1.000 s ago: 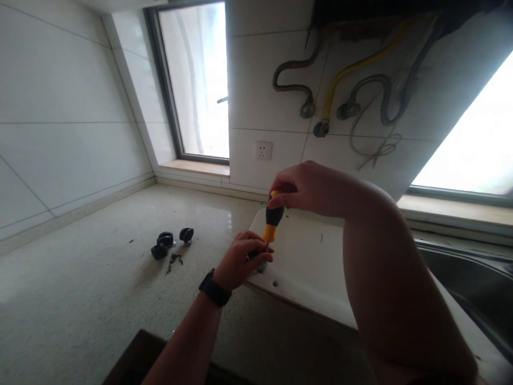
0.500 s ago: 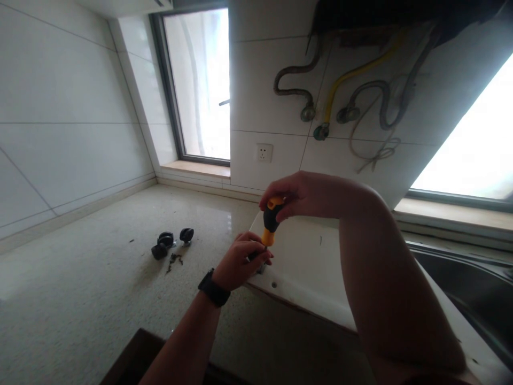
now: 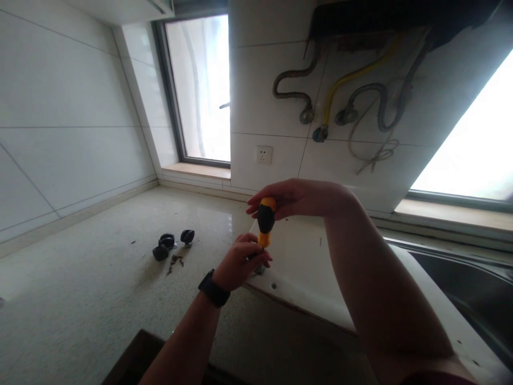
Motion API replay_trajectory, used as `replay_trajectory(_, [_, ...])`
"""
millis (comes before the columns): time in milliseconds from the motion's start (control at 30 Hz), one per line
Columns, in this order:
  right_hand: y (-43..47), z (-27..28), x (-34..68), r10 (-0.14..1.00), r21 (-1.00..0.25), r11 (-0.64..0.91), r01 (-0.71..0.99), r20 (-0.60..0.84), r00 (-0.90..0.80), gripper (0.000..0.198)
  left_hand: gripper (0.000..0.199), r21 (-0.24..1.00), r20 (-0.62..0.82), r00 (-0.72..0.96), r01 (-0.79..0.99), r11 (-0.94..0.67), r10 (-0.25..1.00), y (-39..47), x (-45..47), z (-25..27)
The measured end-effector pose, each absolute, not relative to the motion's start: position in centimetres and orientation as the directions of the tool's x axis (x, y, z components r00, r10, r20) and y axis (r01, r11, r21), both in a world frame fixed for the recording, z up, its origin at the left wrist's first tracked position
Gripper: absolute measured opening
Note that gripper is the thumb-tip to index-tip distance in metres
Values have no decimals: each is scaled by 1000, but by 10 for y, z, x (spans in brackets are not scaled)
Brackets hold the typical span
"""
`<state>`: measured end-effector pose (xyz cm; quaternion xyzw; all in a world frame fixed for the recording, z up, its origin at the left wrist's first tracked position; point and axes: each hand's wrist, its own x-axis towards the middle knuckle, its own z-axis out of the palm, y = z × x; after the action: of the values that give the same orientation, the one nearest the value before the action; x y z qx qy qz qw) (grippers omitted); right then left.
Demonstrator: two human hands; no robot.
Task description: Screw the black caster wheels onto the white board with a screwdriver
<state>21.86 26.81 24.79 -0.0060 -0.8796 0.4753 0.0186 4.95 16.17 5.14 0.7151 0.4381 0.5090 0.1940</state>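
My right hand [image 3: 286, 199] is at the orange and black handle of a screwdriver [image 3: 266, 216], its fingers loosely bent about the top and partly straightened. The screwdriver stands nearly upright, its thin shaft running down to my left fingers. Wearing a black wristband, my left hand [image 3: 242, 262] pinches a small dark piece at the corner of a white panel [image 3: 300, 251]. That piece looks like a caster, mostly covered by the fingers; a bit of grey metal shows below them. The screwdriver's tip is hidden.
Several black casters [image 3: 166, 240] and a little pile of screws [image 3: 175, 262] lie on the speckled countertop [image 3: 112, 283] to the left. A metal sink [image 3: 460, 289] is at the right. Behind are a wall socket [image 3: 264, 154], hoses and a yellow pipe [image 3: 340, 80].
The right hand has shifted slightly left, and its fingers have loosened and straightened about the handle. The screwdriver now stands more upright. My left hand stays in place.
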Motion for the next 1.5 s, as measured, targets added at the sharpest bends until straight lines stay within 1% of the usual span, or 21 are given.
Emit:
replay_trajectory(100, [275, 242, 214, 22, -868, 495, -18, 34, -999, 39, 26, 725, 559, 95, 426, -542, 823, 162, 49, 51])
replay_trajectory(167, [274, 242, 213, 58, -869, 494, -7, 40, -998, 37, 26, 729, 556, 87, 427, -535, 827, 161, 49, 50])
replay_trajectory(267, [266, 246, 215, 142, -815, 577, 57, 31, -989, 38, 24, 730, 555, 80, 430, -531, 828, 161, 49, 51])
replay_trajectory(333, [257, 251, 216, 183, -710, 695, 113, 22, -983, 38, 22, 726, 559, 76, 435, -532, 826, 161, 49, 52])
replay_trajectory(367, [253, 253, 217, 206, -629, 764, 141, 31, -978, 39, 22, 723, 562, 76, 437, -534, 823, 160, 49, 52])
replay_trajectory(433, [247, 257, 217, 282, -425, 879, 217, 95, -955, 42, 23, 720, 564, 85, 437, -539, 822, 160, 49, 53])
replay_trajectory(467, [246, 258, 216, 317, -343, 904, 256, 132, -939, 45, 24, 720, 562, 92, 435, -541, 822, 160, 49, 54])
replay_trajectory(500, [246, 259, 216, 340, -300, 910, 285, 149, -928, 47, 25, 719, 560, 101, 432, -544, 822, 160, 49, 54])
replay_trajectory(533, [247, 259, 216, 353, -304, 904, 299, 139, -925, 48, 27, 719, 558, 110, 431, -545, 823, 160, 49, 55])
replay_trajectory(567, [248, 259, 217, 348, -348, 890, 295, 102, -932, 47, 28, 721, 554, 114, 429, -544, 825, 160, 49, 55])
replay_trajectory(633, [251, 259, 221, 280, -480, 844, 238, 16, -960, 43, 29, 731, 545, 114, 420, -538, 831, 160, 48, 54])
replay_trajectory(667, [252, 260, 223, 235, -537, 821, 194, 7, -972, 42, 29, 740, 539, 114, 411, -533, 835, 161, 48, 53])
replay_trajectory(700, [253, 260, 225, 188, -580, 802, 140, 23, -982, 42, 30, 750, 531, 113, 398, -528, 840, 161, 48, 52])
replay_trajectory(767, [254, 261, 227, 100, -625, 780, 28, 80, -992, 45, 30, 771, 516, 117, 370, -519, 849, 162, 47, 51])
replay_trajectory(867, [260, 258, 225, 27, -670, 740, -53, 108, -994, 38, 32, 779, 503, 134, 358, -515, 854, 162, 46, 52])
replay_trajectory(933, [266, 254, 221, 25, -736, 674, -62, 107, -994, 31, 33, 768, 502, 154, 374, -520, 851, 162, 45, 54])
replay_trajectory(1033, [273, 248, 218, 75, -818, 573, -42, 104, -992, 29, 34, 751, 505, 182, 389, -533, 844, 161, 45, 56])
replay_trajectory(1100, [274, 245, 218, 116, -840, 543, -17, 96, -989, 31, 34, 748, 508, 189, 387, -539, 840, 161, 45, 57])
replay_trajectory(1200, [270, 246, 219, 135, -847, 531, -4, 90, -987, 32, 34, 749, 514, 188, 378, -545, 837, 161, 44, 57])
replay_trajectory(1333, [265, 251, 220, 88, -845, 535, -13, 71, -994, 31, 32, 751, 518, 194, 363, -552, 833, 161, 43, 56])
replay_trajectory(1500, [260, 256, 224, 8, -836, 549, -4, 10, -1000, 30, 30, 755, 527, 188, 345, -558, 829, 162, 42, 54])
